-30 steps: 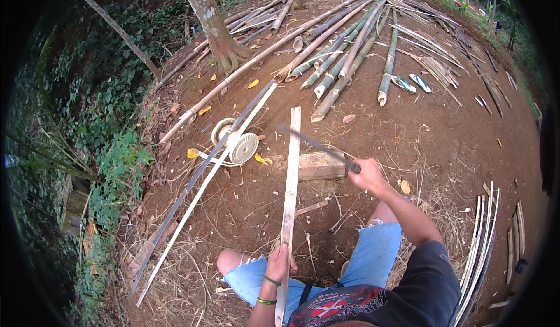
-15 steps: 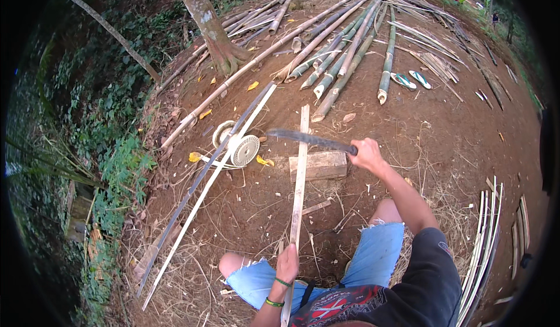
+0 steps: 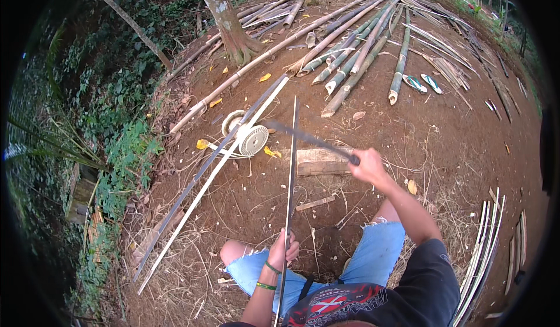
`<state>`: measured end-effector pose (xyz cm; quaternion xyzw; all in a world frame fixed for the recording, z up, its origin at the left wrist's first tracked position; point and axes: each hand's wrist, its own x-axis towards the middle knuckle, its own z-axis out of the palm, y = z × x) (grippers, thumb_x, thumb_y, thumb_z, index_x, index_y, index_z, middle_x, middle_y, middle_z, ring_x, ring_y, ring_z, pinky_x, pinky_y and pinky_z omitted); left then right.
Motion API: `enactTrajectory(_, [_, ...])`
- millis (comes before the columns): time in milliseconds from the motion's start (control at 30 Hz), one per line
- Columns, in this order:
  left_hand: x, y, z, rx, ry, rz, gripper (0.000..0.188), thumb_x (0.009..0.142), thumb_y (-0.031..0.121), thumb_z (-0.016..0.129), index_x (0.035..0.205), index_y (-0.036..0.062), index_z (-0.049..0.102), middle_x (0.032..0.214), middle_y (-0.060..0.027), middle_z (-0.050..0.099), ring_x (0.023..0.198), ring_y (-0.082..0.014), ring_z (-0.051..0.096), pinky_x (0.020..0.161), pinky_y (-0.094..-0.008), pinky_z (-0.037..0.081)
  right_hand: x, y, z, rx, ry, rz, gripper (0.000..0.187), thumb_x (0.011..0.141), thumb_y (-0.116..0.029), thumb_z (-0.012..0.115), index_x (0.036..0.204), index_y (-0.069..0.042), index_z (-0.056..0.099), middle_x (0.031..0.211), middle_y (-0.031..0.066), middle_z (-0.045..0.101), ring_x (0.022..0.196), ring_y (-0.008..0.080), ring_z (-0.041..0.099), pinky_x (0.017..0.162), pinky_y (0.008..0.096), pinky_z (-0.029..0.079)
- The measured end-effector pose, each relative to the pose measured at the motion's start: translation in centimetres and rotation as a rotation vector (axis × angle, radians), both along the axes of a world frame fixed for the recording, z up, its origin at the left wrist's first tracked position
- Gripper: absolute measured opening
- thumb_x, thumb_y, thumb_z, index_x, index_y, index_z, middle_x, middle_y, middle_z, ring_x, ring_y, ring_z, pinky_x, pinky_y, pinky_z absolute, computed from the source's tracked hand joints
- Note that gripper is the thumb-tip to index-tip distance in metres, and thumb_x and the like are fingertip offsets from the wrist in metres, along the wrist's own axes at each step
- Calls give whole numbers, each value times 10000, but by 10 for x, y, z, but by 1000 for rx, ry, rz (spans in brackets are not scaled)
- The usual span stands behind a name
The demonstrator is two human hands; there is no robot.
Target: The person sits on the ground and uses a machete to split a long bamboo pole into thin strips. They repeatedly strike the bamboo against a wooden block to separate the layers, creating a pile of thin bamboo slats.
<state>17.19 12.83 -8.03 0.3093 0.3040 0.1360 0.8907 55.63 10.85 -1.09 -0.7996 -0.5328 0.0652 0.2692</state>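
Note:
My left hand (image 3: 280, 250) is closed around the lower part of a long bamboo strip (image 3: 291, 178), which slants up and away from me with its narrow edge showing. The grip of a machete (image 3: 318, 141) sits in my right hand (image 3: 370, 166). Slightly blurred, the dark blade points left and crosses the strip's upper part; I cannot tell whether the two touch. Just beyond my knees a squared wooden block (image 3: 322, 168) lies on the soil, right of the strip and partly below the blade.
Two long bamboo strips (image 3: 205, 188) lie at the left, across a round cream slotted plastic piece (image 3: 254, 141). Green bamboo poles (image 3: 364, 53) fan out at the back beside a tree trunk (image 3: 224, 21). Flip-flops (image 3: 415, 84) lie right of them. Pale strips (image 3: 482, 257) lie at the right.
My left hand has turned the bamboo strip from its pale broad face to its thin edge, and its top has shifted left. The machete's blade has tilted, its tip pointing more upward. The view has moved slightly.

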Motion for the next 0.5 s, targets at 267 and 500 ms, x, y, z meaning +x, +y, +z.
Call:
enactTrajectory(267, [30,14,14,87,77,1,511,1059,580,293,850,135,429,540,45,312,418,-75,284,410,-238,226,-128,-46,-41,-44,-35,421,159,691,-197,689,787,-73,663,606,170,645,570,357,666,610,497,545])
enactTrajectory(500, [29,-24,20,219,140,-1,529,1072,559,248,805,128,397,519,37,291,410,-86,270,392,-241,228,8,12,-15,-45,-171,53,142,771,-186,644,834,-74,705,620,130,658,599,292,682,630,440,581])
